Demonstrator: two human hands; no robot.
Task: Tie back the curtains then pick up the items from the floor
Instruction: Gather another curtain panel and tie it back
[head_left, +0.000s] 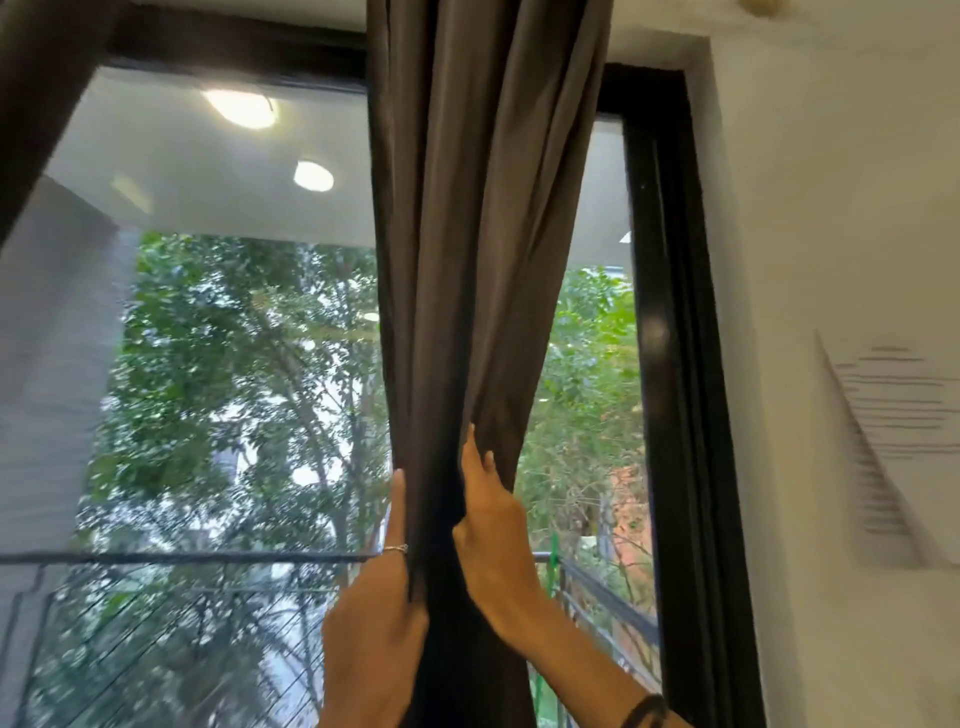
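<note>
Curtain (467, 260): dark grey, hangs from the top of the frame, gathered into 1 narrow bunch in front of the window (234, 364) — right of centre.
Left hand (382, 618): pressed flat to the bunch's left side, fingers together and extended upward; ring (396, 548) on 1 finger.
Right hand (491, 525): on the bunch's right side, fingers curled into the folds, gripping fabric; dark band (644, 709) on wrist.
Hands: both squeeze the bunch between them.
Wall (831, 208): white, right of window frame — blurred printed sheet (893, 447) on it.
</note>
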